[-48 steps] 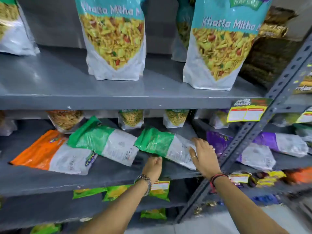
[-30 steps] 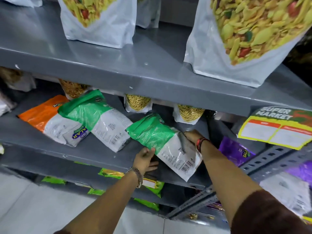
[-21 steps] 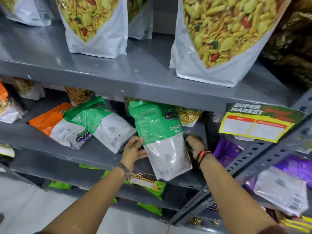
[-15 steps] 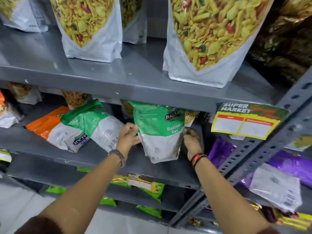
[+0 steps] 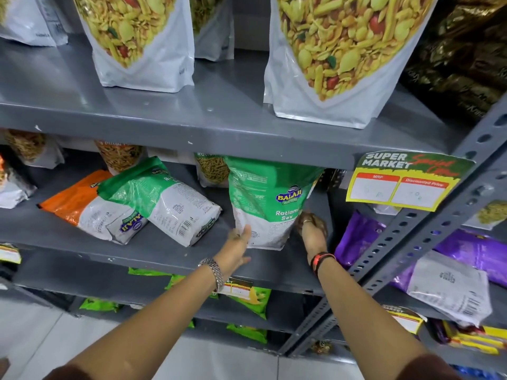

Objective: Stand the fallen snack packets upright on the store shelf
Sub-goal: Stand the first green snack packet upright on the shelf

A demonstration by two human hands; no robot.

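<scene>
Since 1.6 s ago the green Ratlami Sev packet (image 5: 267, 204) went from lying flat near the middle shelf's (image 5: 164, 253) front edge to standing upright, further back twd the shelf's right end, its top hidden behind the lip of the upper shelf (image 5: 219, 116).

L to R on the middle shelf: orange packet (image 5: 82, 204) lies flat at the left, a second green packet (image 5: 162, 198) lies tilted partly over it, both still fallen. Behind them, small sev packets stand along the back edge.

Left hand (image 5: 237, 248), w/ metal watch (image 5: 215, 271) on the wrist, sits at the upright packet's lower left corner; fingers spread apart, thumb touching the packet's white bottom, not clamped. Right hand (image 5: 312, 229), w/ red-and-black band (image 5: 321, 260), is at the packet's lower right edge; fingers curl behind/against it, can't tell if they actually grip.

Further right, a Super Market price tag (image 5: 406, 182) hangs off the upper shelf edge by the slotted upright post (image 5: 428, 229); purple packets (image 5: 362, 239) lie flat in the next bay.
</scene>
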